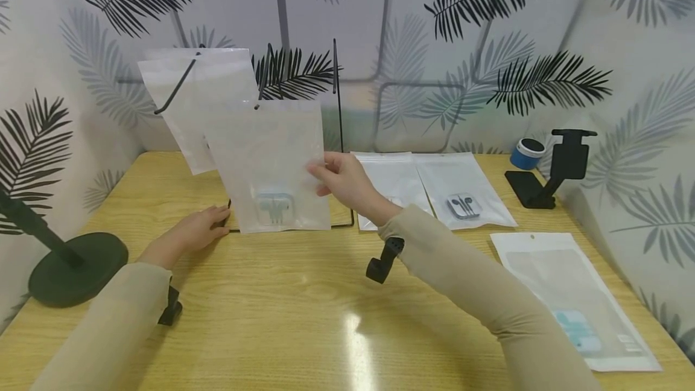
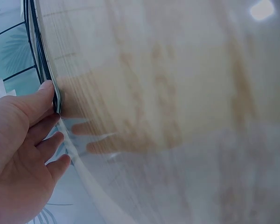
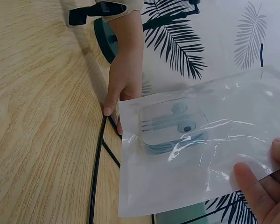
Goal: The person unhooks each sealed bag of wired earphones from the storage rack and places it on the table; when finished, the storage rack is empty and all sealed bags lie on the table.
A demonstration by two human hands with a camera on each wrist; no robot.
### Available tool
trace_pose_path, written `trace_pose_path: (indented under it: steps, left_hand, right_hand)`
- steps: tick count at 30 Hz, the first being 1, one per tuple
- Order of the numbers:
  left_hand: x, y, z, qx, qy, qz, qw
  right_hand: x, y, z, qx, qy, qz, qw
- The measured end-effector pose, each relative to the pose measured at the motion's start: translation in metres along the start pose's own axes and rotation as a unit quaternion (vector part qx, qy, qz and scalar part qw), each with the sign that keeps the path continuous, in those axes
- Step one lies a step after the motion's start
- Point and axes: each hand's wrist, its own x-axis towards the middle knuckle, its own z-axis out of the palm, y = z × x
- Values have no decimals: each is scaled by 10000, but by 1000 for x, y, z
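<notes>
My right hand (image 1: 347, 183) pinches the right edge of a white-and-clear zip bag (image 1: 288, 162) with a boxed pair of wired earphones (image 3: 175, 123) inside. The bag hangs upright, its top hole right by a prong (image 1: 264, 72) of a black wire display rack (image 1: 341, 125). My left hand (image 1: 198, 228) grips the rack's base wire at its front left corner, thumb and index finger (image 2: 45, 126) closed on it in the left wrist view. More white bags (image 1: 201, 86) hang on the rack's left hook (image 1: 176, 86), partly hidden behind the held bag.
Two packed bags (image 1: 458, 165) lie behind my right forearm, and another bag (image 1: 548, 270) lies at the right edge of the wooden table (image 1: 282, 330). A black phone stand (image 1: 543, 192) and a blue jar (image 1: 526, 155) stand back right. A dark green round base (image 1: 81, 270) is at left.
</notes>
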Motion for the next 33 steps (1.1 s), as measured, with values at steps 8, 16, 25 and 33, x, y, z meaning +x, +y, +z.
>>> trace_pose_path:
  steps: [8, 16, 25, 33]
  left_hand:
    - [-1, 1, 0, 29, -21, 50, 10000]
    - [-1, 2, 0, -111, -70, 27, 9999]
    - [0, 2, 0, -136, -65, -19, 9999]
    - [-1, 2, -1, -144, -68, 24, 9999]
  right_hand:
    - [-7, -4, -1, 128, -131, -13, 9998]
    - [-25, -7, -8, 162, -283, -51, 9995]
    - [-56, -4, -31, 332, -353, 73, 9988]
    - [-89, -5, -63, 279, -365, 389, 9982]
